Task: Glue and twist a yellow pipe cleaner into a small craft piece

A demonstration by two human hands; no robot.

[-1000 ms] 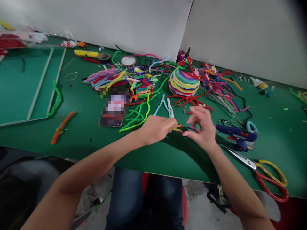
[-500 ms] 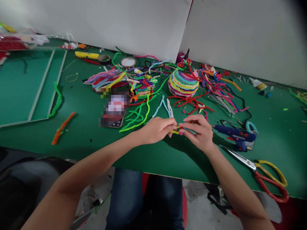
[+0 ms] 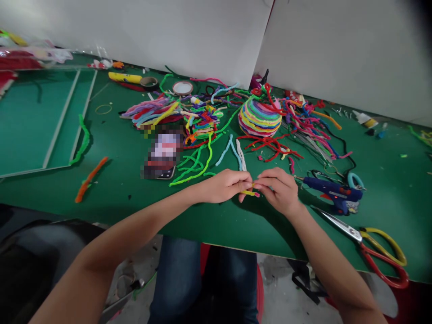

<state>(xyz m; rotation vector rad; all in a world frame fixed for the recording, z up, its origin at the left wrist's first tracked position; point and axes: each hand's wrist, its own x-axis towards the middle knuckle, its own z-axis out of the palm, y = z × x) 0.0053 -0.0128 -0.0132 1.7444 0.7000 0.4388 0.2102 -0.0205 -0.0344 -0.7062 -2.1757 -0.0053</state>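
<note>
A short yellow pipe cleaner (image 3: 249,193) with a pink tip is pinched between my two hands, low over the table. My left hand (image 3: 227,186) is closed on it with thumb and fingers. From the other side, my right hand (image 3: 279,190) grips it at the fingertips, which nearly touch the left thumb. Most of the piece is hidden by fingers. Just beyond the hands lie a folded light blue pipe cleaner (image 3: 231,145) and a white one (image 3: 240,153). Behind them stands a round ball wrapped in coloured pipe cleaner stripes (image 3: 259,120).
A blue glue gun (image 3: 332,191) and large scissors (image 3: 354,235) lie on the right. At left are a phone (image 3: 165,153), an orange pipe cleaner piece (image 3: 90,180) and a clear panel (image 3: 30,126). Bundles of pipe cleaners (image 3: 151,110) and a tape roll (image 3: 149,83) lie farther back.
My right fingers have closed in against the left thumb on the yellow pipe cleaner. Its pink-tipped end now sticks out below the fingers. Both hands sit slightly lower.
</note>
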